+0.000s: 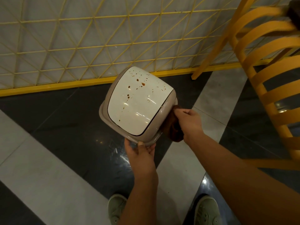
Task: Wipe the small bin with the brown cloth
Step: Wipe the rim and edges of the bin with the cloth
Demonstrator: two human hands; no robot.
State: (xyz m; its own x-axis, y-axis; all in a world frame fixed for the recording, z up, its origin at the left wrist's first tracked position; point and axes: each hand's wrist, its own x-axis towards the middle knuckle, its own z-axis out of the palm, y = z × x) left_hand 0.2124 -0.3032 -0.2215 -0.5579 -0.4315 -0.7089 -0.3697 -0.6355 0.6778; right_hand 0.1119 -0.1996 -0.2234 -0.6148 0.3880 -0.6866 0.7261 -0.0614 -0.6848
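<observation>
Left hand (140, 153) gripped the near rim of the small bin (138, 103), thumb over the edge, bin held in the air above the floor (48, 176), white lid spattered with brown spots. Right hand (189, 122) clutched the brown cloth (174, 127) against the bin's right side. Beyond: yellow mesh fence (81, 46) behind, yellow chair (267, 70) near right.

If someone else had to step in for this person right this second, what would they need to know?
Left hand: grip on the near rim of the small bin, holding it tilted off the floor.
Right hand: pressing the brown cloth against the bin's right side.
Done: cannot tell how much of the side is wiped.
Left: the white lid is covered in brown spots; wipe those next.
</observation>
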